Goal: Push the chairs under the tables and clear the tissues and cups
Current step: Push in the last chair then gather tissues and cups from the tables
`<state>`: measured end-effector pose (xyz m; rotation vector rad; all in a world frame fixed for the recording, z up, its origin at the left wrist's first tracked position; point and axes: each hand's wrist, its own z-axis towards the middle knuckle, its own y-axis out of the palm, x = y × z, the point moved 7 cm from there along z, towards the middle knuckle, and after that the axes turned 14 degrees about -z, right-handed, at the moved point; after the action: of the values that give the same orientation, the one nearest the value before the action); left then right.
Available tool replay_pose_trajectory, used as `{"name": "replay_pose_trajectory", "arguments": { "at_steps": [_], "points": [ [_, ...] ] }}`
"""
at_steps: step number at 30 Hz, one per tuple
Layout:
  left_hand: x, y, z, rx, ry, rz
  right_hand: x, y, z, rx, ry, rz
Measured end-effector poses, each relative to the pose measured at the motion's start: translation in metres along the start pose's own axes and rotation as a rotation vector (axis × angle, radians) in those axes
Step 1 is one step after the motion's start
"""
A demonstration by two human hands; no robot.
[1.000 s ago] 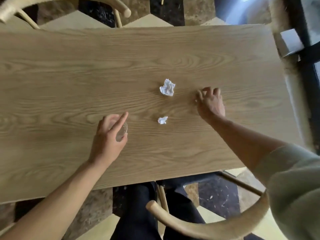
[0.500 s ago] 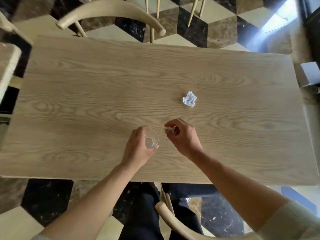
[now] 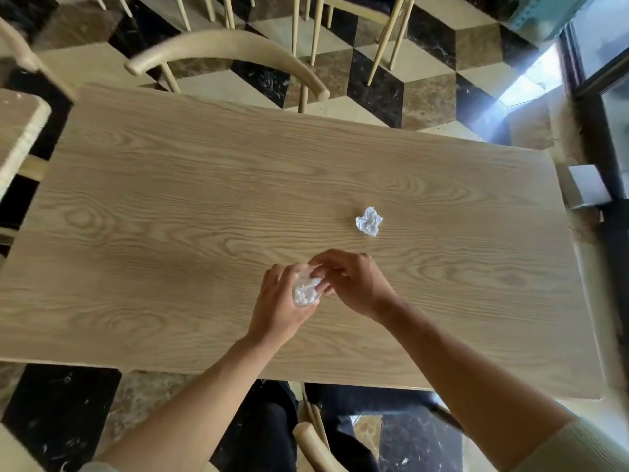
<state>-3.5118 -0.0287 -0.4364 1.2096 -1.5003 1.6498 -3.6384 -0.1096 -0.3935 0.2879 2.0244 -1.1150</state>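
My left hand [image 3: 277,306] is wrapped around a small clear cup [image 3: 305,291] just above the wooden table [image 3: 170,216]. White crumpled tissue fills the cup. My right hand [image 3: 354,284] sits at the cup's rim, fingertips pinched on the tissue inside it. A second crumpled white tissue [image 3: 369,221] lies on the table, beyond and to the right of both hands. A wooden chair [image 3: 224,51] with a curved backrest stands at the far side of the table. Another chair's rail [image 3: 308,437] shows at the near edge, by my legs.
The corner of a second table [image 3: 18,131] shows at the left edge. Several chair legs [image 3: 306,25] stand on the patterned floor beyond the table. A small grey box [image 3: 587,185] sits off the table's right end, near a dark window frame.
My right hand picked the small tissue off the table and brought it to the cup. The left hand has kept its hold on the cup. The camera view has shifted.
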Motion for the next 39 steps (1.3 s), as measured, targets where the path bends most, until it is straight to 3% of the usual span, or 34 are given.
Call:
{"name": "replay_pose_trajectory", "arguments": {
  "at_steps": [7, 8, 10, 12, 13, 16, 19, 26, 30, 34, 37, 39],
  "points": [
    [-0.005, -0.010, 0.013, 0.013, -0.001, -0.018, 0.011, 0.012, 0.027, -0.223, 0.047, 0.168],
    [-0.006, -0.012, 0.013, 0.019, 0.003, -0.024, 0.014, 0.009, 0.031, -0.171, 0.070, 0.175],
    [-0.008, -0.019, 0.017, 0.041, 0.019, -0.024, 0.031, -0.009, 0.043, 0.105, 0.167, 0.122],
    [-0.012, -0.024, 0.020, 0.047, 0.030, -0.011, 0.054, -0.036, 0.051, 0.411, 0.305, -0.160],
    [-0.013, -0.027, 0.021, 0.050, 0.036, -0.002, 0.066, -0.044, 0.056, 0.466, 0.370, -0.320],
    [-0.022, -0.035, 0.026, 0.059, 0.038, 0.026, 0.099, -0.045, 0.073, 0.359, 0.500, -0.490],
    [-0.029, -0.039, 0.027, 0.063, 0.025, 0.013, 0.097, -0.039, 0.082, 0.338, 0.422, -0.429],
    [-0.026, -0.047, 0.026, 0.051, 0.044, -0.037, -0.017, 0.000, 0.056, 0.185, 0.175, -0.039],
    [-0.010, -0.056, 0.017, 0.064, 0.091, -0.047, -0.064, 0.042, 0.022, 0.001, 0.001, -0.391],
    [-0.001, -0.066, -0.010, 0.015, 0.147, -0.004, -0.079, 0.078, 0.002, -0.260, 0.003, -0.707],
    [0.001, -0.087, -0.042, 0.036, 0.166, 0.038, -0.110, 0.093, -0.015, -0.388, -0.108, -0.795],
    [0.003, -0.106, -0.067, 0.078, 0.196, 0.053, -0.132, 0.095, -0.029, -0.363, -0.144, -0.735]
  ]
}}
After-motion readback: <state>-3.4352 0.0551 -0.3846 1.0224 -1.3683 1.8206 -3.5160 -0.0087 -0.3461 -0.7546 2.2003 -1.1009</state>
